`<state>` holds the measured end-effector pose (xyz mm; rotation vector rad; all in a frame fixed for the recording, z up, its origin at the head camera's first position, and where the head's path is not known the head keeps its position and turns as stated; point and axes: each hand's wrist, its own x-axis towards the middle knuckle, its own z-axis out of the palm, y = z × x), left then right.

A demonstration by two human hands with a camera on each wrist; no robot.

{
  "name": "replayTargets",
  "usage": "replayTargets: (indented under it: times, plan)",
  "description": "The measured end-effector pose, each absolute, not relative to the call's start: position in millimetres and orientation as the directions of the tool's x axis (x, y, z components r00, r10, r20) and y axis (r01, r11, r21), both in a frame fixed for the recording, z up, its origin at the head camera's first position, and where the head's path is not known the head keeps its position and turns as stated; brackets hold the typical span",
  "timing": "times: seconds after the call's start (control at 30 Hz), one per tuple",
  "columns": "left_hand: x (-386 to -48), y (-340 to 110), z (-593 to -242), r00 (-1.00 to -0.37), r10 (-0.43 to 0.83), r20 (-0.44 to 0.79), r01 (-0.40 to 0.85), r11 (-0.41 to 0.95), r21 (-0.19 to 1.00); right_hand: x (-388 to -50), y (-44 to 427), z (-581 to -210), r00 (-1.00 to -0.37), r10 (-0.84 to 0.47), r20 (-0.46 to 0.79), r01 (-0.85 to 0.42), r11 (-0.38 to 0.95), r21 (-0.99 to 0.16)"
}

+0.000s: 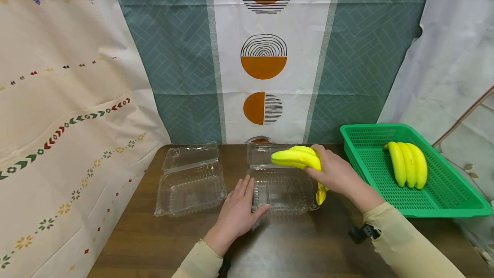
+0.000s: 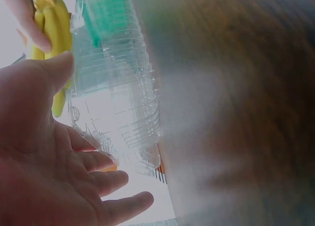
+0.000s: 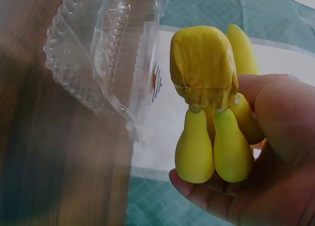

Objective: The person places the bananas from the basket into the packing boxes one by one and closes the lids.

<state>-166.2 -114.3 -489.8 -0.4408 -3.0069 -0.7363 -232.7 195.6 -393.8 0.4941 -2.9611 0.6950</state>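
Observation:
My right hand [image 1: 336, 172] grips a yellow banana bunch [image 1: 296, 158] above an open clear plastic clamshell container [image 1: 284, 191]. In the right wrist view the bunch's thick stem end [image 3: 204, 63] faces the camera, with fingers and thumb curled round the fruit. Straight fingers of my left hand [image 1: 238, 213] lie along the left side of that container, thumb spread toward its front edge. The left wrist view has the container's ribbed wall [image 2: 115, 83] beside the left hand's palm and fingers, which hold nothing. The container's lid [image 1: 262, 155] is folded back toward the wall.
A second open clear container [image 1: 191, 188] sits to the left on the brown table [image 1: 127, 243]. On the right stands a green plastic basket [image 1: 444, 213] with another banana bunch [image 1: 409, 165] in it. Patterned cloth [image 1: 185, 55] hangs behind the table.

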Motion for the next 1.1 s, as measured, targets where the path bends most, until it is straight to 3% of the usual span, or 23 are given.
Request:
replayTargets:
  times: [1.1]
  plan:
    - [-165,-114,-489,-0.965,0.254,0.071,0.258,0.848,0.462,-247,152,-427,-0.933,-0.355,0.064,-0.358,0.886,-0.295]
